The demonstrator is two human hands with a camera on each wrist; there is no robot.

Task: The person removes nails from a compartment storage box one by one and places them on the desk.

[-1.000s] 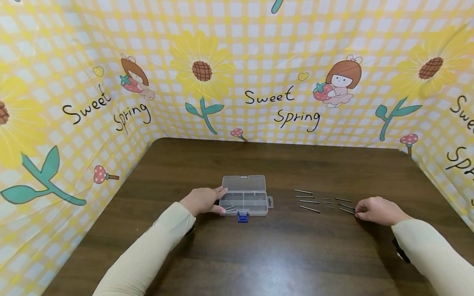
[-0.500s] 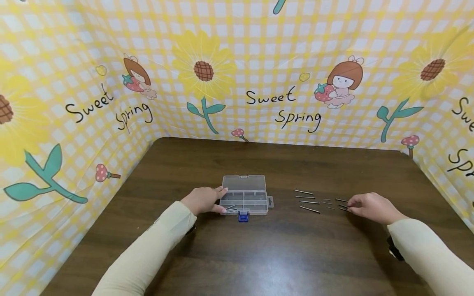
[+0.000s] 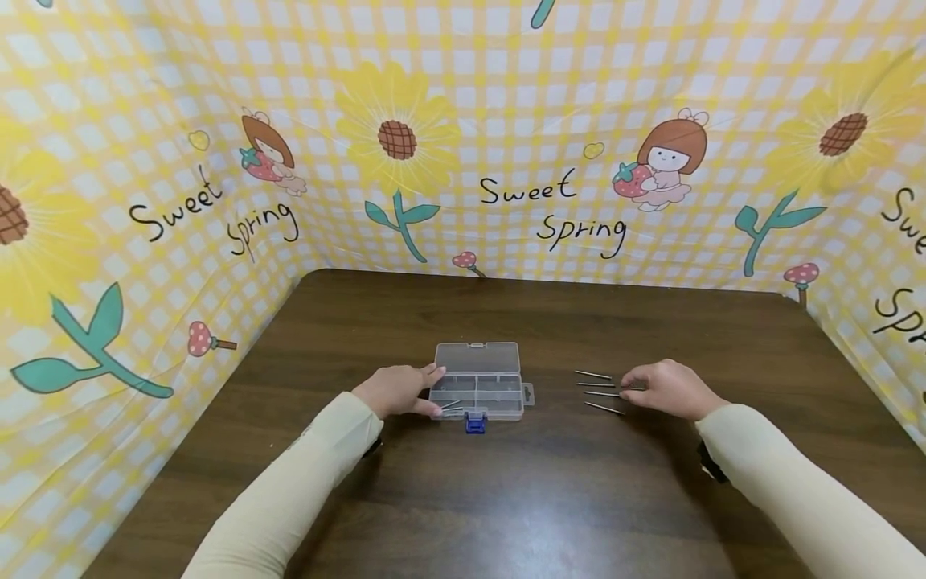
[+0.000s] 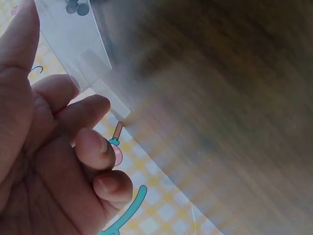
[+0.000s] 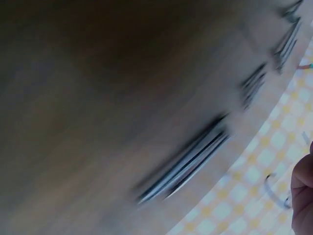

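Note:
My left hand grips the left end of a clear plastic organizer box, thumb near its front corner and fingers further back. Its hinged lid is raised behind divided compartments. A few nails lie in the front-left compartment. In the left wrist view, dark nail heads show through the plastic. My right hand is low over the table, fingertips beside the heads of long nails; whether it pinches one is hidden. The right wrist view shows blurred long nails and smaller ones.
A blue latch hangs at the box front, and a hanging tab sticks out to the right. The brown wooden table meets a yellow checked cloth at the back and sides.
My right hand has moved left from the rightmost nails to the left group, now covering the small nails and the spot of the right group. My left hand stays at the box.

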